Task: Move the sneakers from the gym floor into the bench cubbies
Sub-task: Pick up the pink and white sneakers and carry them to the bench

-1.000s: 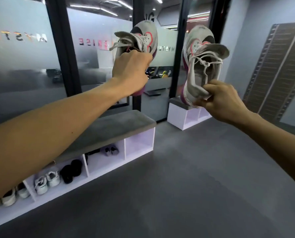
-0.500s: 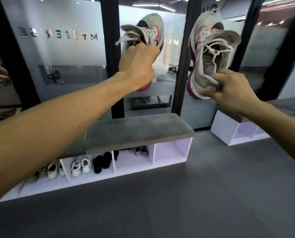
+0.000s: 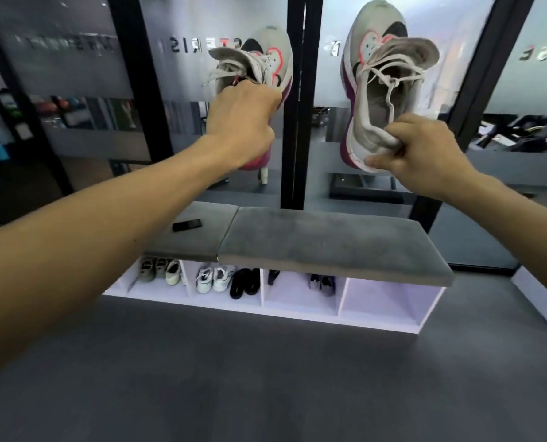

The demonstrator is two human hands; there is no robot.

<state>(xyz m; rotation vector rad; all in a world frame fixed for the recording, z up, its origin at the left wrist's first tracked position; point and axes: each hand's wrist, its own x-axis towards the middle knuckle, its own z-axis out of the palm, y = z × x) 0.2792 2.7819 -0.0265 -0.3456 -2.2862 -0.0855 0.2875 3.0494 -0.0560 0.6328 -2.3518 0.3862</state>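
Two worn grey mesh sneakers with pink-outlined side patches and magenta soles are hanging in the air above the long white cubby bench with grey padded top (image 3: 329, 240). The left hand (image 3: 243, 129) is gripping the left-side sneaker (image 3: 266, 59) at its collar, fingers curled round it, loose white laces dangling. The right hand (image 3: 425, 151) is pinching the heel rim of the right-side sneaker (image 3: 377, 90), toe pointing up, tongue flopping out. The rightmost cubby (image 3: 390, 301) is showing only white walls; pale and black shoes are sitting in the others. A flat black rectangular device (image 3: 186, 224) is lying on the cushion.
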